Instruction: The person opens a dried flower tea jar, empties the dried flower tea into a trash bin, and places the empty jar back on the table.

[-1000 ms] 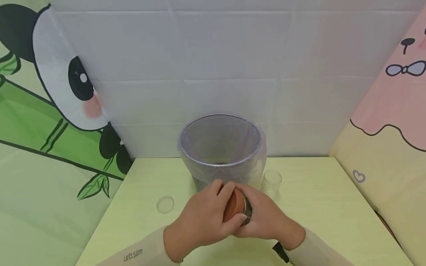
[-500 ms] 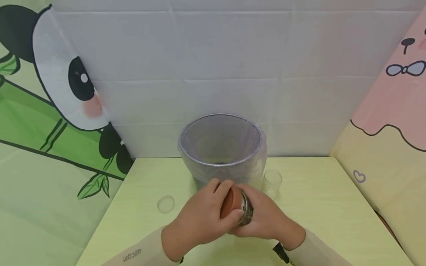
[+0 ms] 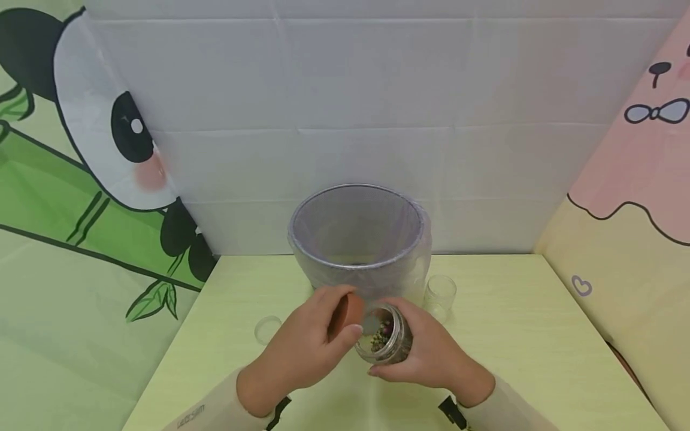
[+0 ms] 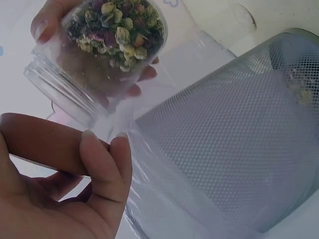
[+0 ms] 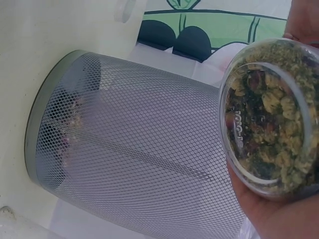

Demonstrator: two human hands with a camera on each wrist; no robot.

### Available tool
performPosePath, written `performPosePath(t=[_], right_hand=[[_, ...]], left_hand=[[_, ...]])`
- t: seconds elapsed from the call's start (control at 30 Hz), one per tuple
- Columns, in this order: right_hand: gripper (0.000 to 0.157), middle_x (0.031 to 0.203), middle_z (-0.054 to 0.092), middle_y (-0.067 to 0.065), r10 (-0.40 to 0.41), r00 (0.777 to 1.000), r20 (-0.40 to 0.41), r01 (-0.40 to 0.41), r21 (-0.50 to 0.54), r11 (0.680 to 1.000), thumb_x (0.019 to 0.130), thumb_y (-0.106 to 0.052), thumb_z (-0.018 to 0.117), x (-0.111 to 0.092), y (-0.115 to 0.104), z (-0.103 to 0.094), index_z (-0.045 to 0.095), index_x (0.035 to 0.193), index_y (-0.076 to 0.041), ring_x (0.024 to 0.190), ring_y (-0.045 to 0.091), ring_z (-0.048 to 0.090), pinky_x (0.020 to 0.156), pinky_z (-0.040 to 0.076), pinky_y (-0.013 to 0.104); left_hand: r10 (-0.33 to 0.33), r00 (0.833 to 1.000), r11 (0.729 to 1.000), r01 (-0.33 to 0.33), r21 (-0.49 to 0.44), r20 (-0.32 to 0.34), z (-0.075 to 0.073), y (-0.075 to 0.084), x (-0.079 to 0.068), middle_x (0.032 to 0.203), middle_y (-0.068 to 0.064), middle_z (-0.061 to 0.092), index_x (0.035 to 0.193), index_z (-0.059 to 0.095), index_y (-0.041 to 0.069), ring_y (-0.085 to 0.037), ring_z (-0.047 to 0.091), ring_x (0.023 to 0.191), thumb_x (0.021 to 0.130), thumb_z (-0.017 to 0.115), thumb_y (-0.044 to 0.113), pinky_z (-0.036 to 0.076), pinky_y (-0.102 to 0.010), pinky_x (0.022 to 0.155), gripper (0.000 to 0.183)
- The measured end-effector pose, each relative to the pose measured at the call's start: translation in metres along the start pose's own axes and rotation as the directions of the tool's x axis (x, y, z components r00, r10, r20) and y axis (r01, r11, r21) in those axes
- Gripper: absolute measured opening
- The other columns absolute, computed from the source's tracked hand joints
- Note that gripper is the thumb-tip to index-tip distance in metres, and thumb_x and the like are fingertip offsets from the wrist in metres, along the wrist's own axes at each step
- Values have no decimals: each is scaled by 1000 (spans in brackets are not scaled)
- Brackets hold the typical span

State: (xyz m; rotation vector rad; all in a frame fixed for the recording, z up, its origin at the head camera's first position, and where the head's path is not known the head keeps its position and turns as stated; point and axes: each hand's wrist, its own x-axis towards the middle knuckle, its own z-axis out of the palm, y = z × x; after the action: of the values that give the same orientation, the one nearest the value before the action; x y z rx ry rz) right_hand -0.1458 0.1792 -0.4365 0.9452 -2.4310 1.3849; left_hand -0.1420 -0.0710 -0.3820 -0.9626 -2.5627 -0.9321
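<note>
My left hand (image 3: 307,344) pinches an orange-brown screw lid (image 3: 347,314) between thumb and fingers, held apart from the jar. The right hand (image 3: 433,347) grips a clear jar (image 4: 112,55) of dried flower buds, its uncovered mouth tilted toward the left hand. Pale yellow and dark red buds (image 4: 119,37) lie toward the jar's base in the left wrist view. Seen from the right wrist, the jar's round bottom (image 5: 269,124) faces the camera. Both hands are in front of a mesh bin (image 3: 356,278) lined with a thin clear bag.
A clear round lid (image 3: 268,330) lies on the table (image 3: 232,287), left of the bin and partly behind the left hand. An uncovered clear jar (image 3: 441,293) stands just right of the bin. Through the mesh, some colored bits (image 5: 75,119) show at the bin's bottom.
The lid has come off the jar: my left hand has moved left with it. The jar's mouth and the buds inside now show, while the right hand stays nearly in place.
</note>
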Motion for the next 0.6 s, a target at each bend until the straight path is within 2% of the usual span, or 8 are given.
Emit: performPosePath(t=[0.13,0.2,0.27,0.33,0.43,0.5,0.6], right_hand=[[89,125,63,-9,-25,999,-28,25,12,1000,67,-42,98,0,2,1,52,141,-22,107,15,64,90,54,38],[90,125,63,-8,-31,999,-38,31,9,999,66,-42,98,0,4,2,52,141,-22,108,15,64,92,54,39],[90,125,63,-9,-27,999,-41,27,6,1000,66,-43,98,0,5,3,52,140,-23,108,15,64,92,54,39],[91,125,63,-9,-19,999,-42,19,3,1000,65,-44,98,0,6,4,52,140,-24,109,15,64,92,54,39],[91,126,63,-10,-13,999,-47,13,5,1000,65,-44,99,-1,6,3,52,140,-24,111,16,64,93,54,40],[91,127,63,-8,-17,998,-54,18,16,1000,65,-42,99,-2,6,3,52,141,-23,112,19,64,94,53,40],[90,128,64,-6,-21,998,-65,24,46,999,66,-37,99,-3,6,2,53,142,-20,112,24,65,95,53,40]], left_hand=[[-37,999,999,37,-21,-20,-4,-9,-5,122,6,57,147,51,14,-9,55,103,104,55,51,52,-38,90,57],[-58,998,998,57,-34,-32,-4,-13,-9,118,9,55,147,51,14,-8,53,101,105,56,49,52,-36,89,55],[-64,997,995,61,-83,-44,-4,-20,-12,105,10,54,137,56,16,-8,53,92,105,58,41,51,-34,84,41],[-98,993,989,90,-113,-72,-4,-27,-18,99,10,52,129,55,19,-8,52,85,105,60,35,50,-31,76,29],[-168,978,978,150,-144,-121,-5,-42,-28,91,8,50,120,52,19,-9,51,77,105,60,30,46,-30,73,20],[-237,960,969,221,-113,-150,-7,-51,-38,96,8,50,127,52,18,-8,52,82,106,59,33,47,-30,77,27],[-298,941,954,286,-93,-162,-9,-67,-51,93,6,51,122,53,16,-10,52,82,106,58,36,45,-32,77,26]])
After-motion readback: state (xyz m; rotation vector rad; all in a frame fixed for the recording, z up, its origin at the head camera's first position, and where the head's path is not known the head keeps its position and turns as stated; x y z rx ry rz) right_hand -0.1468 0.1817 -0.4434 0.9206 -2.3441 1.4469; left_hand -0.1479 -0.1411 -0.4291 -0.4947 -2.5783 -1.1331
